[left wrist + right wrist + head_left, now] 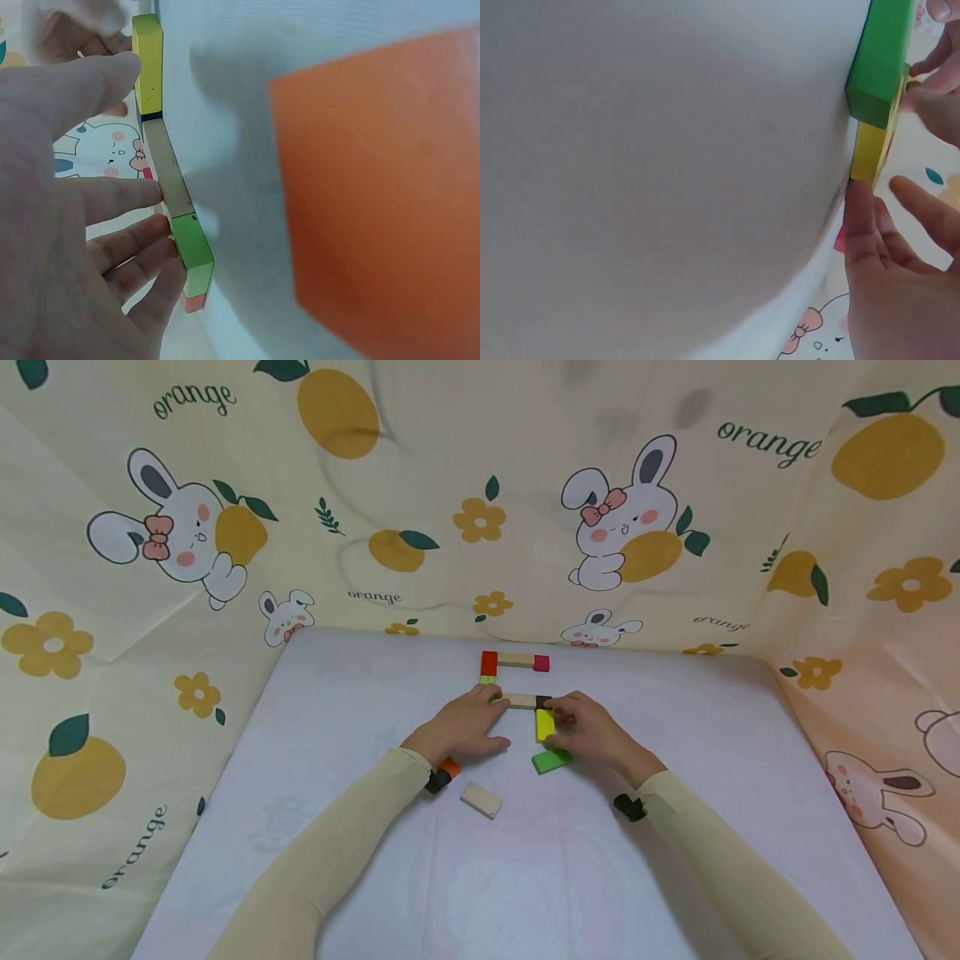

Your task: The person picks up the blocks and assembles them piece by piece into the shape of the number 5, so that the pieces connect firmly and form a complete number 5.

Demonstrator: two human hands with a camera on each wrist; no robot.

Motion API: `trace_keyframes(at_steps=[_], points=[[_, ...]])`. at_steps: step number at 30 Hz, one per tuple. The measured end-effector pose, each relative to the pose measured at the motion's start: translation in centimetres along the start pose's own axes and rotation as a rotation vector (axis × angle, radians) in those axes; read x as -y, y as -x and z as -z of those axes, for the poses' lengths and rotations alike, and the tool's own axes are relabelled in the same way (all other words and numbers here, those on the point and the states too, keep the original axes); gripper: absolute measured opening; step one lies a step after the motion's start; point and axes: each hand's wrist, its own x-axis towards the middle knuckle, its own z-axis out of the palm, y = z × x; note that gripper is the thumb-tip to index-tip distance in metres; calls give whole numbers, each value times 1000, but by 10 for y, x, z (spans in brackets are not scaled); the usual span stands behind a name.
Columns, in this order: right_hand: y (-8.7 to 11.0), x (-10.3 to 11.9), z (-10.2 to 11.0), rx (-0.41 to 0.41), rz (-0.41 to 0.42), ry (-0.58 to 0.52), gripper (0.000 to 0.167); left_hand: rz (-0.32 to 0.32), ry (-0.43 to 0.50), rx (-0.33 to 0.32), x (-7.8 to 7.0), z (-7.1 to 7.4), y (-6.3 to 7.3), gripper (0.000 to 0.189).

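My left hand (470, 724) lies over the bend of a row of small blocks. In the left wrist view its fingertips touch a light green block (193, 251) and the plain wooden block (169, 165) joined to it, with the thumb apart. My right hand (596, 735) is at the row's right end, its fingers loosely bent. One of its fingertips presses at the end of a yellow block (868, 146), beside a black block (543, 702). A green block (551, 762) lies slanted just below the yellow one, partly near the right thumb.
Farther back, a red block (489, 663), a wooden block (516, 659) and a pinkish-red block (542, 663) continue the row. A loose wooden block (481, 800) lies in front. An orange block (449, 767) sits by the left wrist. Printed cloth (420, 460) walls the table.
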Motion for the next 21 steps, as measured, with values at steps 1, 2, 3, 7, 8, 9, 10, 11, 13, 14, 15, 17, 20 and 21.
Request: trace_keyframes(at_steps=[1, 2, 3, 7, 8, 9, 10, 11, 13, 14, 15, 17, 20, 21], points=[[0, 0, 1, -14, -1, -4, 58, -1, 3, 1, 0, 0, 0, 78], [-1, -1, 2, -30, 2, -8, 55, -2, 4, 1, 0, 0, 0, 78], [-3, -1, 4, -45, 8, -11, 53, -1, 8, 1, -1, 0, 0, 78], [-12, -5, 8, -68, 27, -28, 46, 6, 13, 2, -1, 0, 0, 78], [-15, -5, 9, -60, 33, -29, 45, 7, 14, 3, -1, 0, 0, 78], [-17, -6, 10, -50, 34, -29, 45, 8, 17, 5, -1, 0, 0, 78], [-19, -7, 10, -38, 35, -30, 44, 9, 17, 7, -1, 0, 0, 78], [-20, -8, 10, -27, 33, -31, 43, 8, 18, 8, -1, 0, 0, 78], [-22, -9, 10, -10, 27, -27, 41, 6, 18, 9, -1, 0, 0, 79], [-23, -9, 10, -4, 22, -27, 40, 4, 15, 8, -1, 0, 0, 79], [-23, -10, 10, -1, 20, -24, 40, 4, 13, 7, -1, 0, -1, 79], [-24, -10, 10, 5, 12, -25, 40, 4, 6, 3, 0, -1, -1, 79], [-24, -9, 10, 14, 3, -31, 41, 5, 0, 0, 0, -1, -2, 79], [-24, -8, 10, 18, 2, -29, 41, 5, 0, 0, 1, -2, -2, 79]])
